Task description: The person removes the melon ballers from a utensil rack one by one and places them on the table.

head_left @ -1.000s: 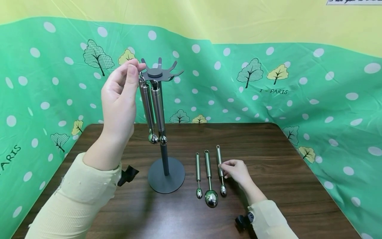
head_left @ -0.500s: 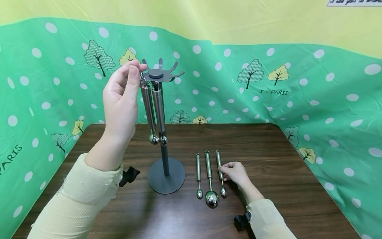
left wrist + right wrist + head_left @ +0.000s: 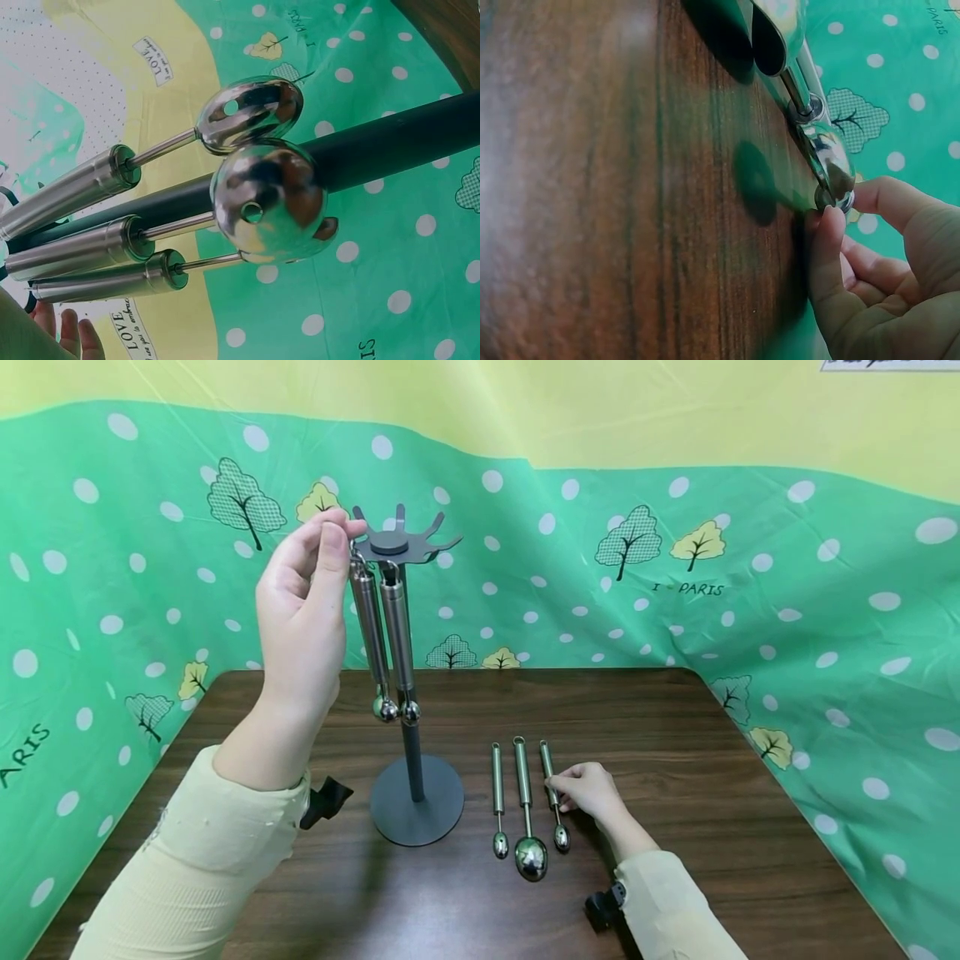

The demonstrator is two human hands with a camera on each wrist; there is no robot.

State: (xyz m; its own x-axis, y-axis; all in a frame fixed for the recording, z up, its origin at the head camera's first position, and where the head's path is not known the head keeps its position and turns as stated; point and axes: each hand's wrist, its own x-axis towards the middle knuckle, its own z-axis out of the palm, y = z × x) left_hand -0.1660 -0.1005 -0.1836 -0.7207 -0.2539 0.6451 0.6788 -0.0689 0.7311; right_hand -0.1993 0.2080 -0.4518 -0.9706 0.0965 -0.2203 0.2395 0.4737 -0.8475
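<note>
With thumb and fingertips, my left hand (image 3: 300, 593) pinches a hook at the left side of a dark hanging stand (image 3: 417, 810). Metal melon ballers (image 3: 399, 631) hang by their end loops beside it; the left wrist view shows three, with small holes in their scoops (image 3: 270, 202). On the table, my right hand (image 3: 592, 793) pinches the steel handle of the rightmost melon baller (image 3: 561, 837). Its scoop points toward me. To its left lie a larger melon baller (image 3: 531, 858) and a small slim one (image 3: 500, 843), roughly parallel.
Several bare hooks (image 3: 435, 527) fan out at the back and right of the stand's top. The dark wooden table (image 3: 675, 735) ends before a green and yellow printed cloth (image 3: 547, 568). Black wrist cameras (image 3: 326, 802) sit at both sleeves.
The handle end of the rightmost melon baller has shifted toward me and slightly left under my right hand, its scoop staying nearly in place. My left hand keeps its place at the stand.
</note>
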